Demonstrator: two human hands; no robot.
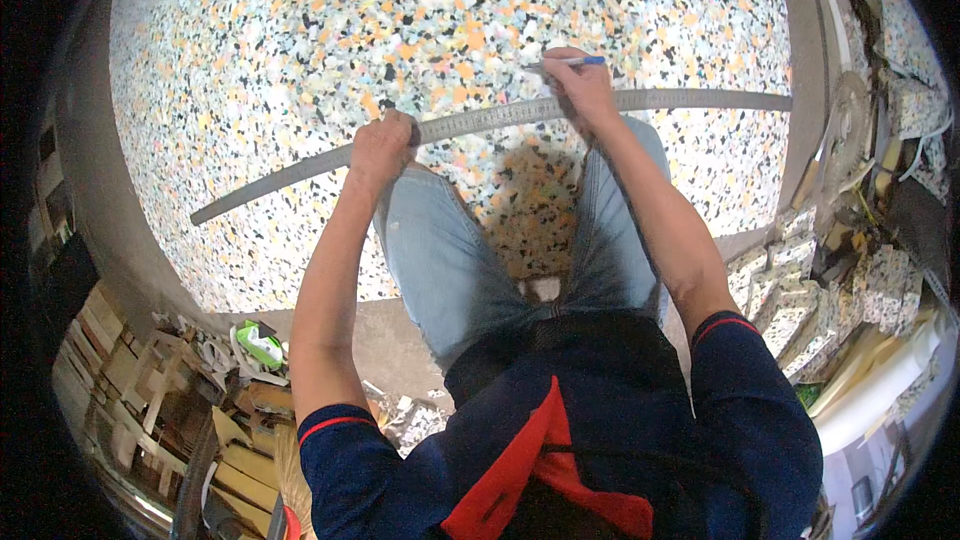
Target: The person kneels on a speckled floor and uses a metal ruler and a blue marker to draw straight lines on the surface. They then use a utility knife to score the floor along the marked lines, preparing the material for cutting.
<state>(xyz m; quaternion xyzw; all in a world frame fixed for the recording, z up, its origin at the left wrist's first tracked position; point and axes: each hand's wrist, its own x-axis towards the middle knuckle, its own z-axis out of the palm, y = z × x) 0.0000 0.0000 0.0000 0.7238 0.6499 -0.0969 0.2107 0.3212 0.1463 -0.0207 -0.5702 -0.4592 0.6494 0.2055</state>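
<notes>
head view: a large speckled foam sheet (450, 20) spreads out before the person, with a long grey ruler (480, 121) lying across it. the ruler's right end reaches the sheet's right edge, while its left end stops short of the left edge.

the left hand (383, 147) rests on the ruler, left of its middle, its fingers bunched over it; whether they grip it or just press down, i cannot tell. the right hand (585, 92) is at the ruler further right, its fingers closed around a pen (592, 61). the pen's blue end points right and its tip points left, over the sheet just beyond the ruler's far edge; whether the tip touches the foam is too small to tell.

two jeans-clad legs (430, 240) are at the sheet's near side. speckled offcuts (885, 285) lie at the right, and a green item (260, 344) lies at lower left.
</notes>
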